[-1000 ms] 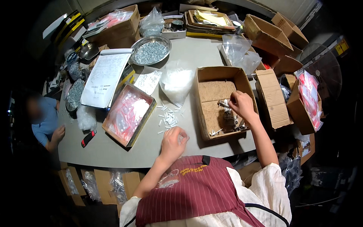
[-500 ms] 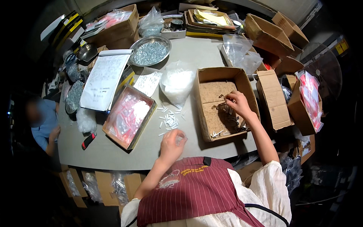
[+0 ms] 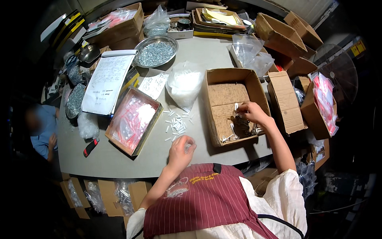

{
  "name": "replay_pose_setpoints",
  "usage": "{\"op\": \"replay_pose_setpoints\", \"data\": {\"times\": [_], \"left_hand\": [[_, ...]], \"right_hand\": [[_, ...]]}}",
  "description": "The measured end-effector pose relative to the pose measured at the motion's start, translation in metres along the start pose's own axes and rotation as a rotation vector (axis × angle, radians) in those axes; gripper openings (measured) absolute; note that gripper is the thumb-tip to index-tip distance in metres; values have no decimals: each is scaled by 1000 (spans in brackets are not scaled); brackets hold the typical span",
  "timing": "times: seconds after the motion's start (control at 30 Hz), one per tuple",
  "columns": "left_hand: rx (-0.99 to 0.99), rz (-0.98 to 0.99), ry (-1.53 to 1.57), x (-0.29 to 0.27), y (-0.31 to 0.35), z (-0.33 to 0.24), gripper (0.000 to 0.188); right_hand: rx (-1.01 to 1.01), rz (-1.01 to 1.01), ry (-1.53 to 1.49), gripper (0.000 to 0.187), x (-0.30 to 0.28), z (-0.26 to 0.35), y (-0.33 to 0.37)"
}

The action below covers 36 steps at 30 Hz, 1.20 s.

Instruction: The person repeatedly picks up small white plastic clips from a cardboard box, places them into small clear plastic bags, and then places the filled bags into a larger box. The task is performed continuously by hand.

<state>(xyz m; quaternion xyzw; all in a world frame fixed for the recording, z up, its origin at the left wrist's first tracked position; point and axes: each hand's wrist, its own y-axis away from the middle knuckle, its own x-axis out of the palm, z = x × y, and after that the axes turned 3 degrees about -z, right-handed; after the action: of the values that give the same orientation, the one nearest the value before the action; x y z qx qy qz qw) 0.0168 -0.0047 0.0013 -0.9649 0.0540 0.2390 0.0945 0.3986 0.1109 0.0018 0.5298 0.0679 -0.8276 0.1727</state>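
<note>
My right hand (image 3: 254,113) reaches into an open cardboard box (image 3: 258,85) on the right of the table. Its fingertips are pinched on a small pale piece (image 3: 236,106), whose kind is too small to tell. Below the fingers, small dark and silvery parts (image 3: 232,133) lie on the box floor. My left hand (image 3: 181,152) rests at the table's front edge with fingers curled round; something clear and shiny seems to be in them, but I cannot make it out. Just beyond it lies a loose pile of short white tubes (image 3: 177,124).
A shallow box of red-and-clear bags (image 3: 131,123) stands left of the tubes. Behind are a white plastic bag (image 3: 184,83), a metal bowl of small silvery parts (image 3: 156,53) and a clipboard (image 3: 107,83). A red-and-black cutter (image 3: 91,147) lies at left; a co-worker (image 3: 43,127) sits beyond.
My right hand has moved slightly down and toward me inside the box, and a pale piece now shows at its fingertips. My left hand has stayed almost still.
</note>
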Motion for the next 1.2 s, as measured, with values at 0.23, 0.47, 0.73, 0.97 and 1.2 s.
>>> {"op": "replay_pose_setpoints", "data": {"times": [0.23,0.47,0.73,0.97,1.2], "left_hand": [[-60,52,18,0,10,9,16],[-57,64,20,10,10,3,15],[-153,-10,34,0,17,15,15],[-103,81,26,5,8,0,15],[-206,15,73,-3,18,18,13]], "right_hand": [[65,486,-45,24,4,18,15],[401,576,-408,29,41,22,-2],[261,163,-411,19,14,25,-27],[107,105,-171,33,46,29,-65],[-124,-83,120,15,75,46,-73]]}}
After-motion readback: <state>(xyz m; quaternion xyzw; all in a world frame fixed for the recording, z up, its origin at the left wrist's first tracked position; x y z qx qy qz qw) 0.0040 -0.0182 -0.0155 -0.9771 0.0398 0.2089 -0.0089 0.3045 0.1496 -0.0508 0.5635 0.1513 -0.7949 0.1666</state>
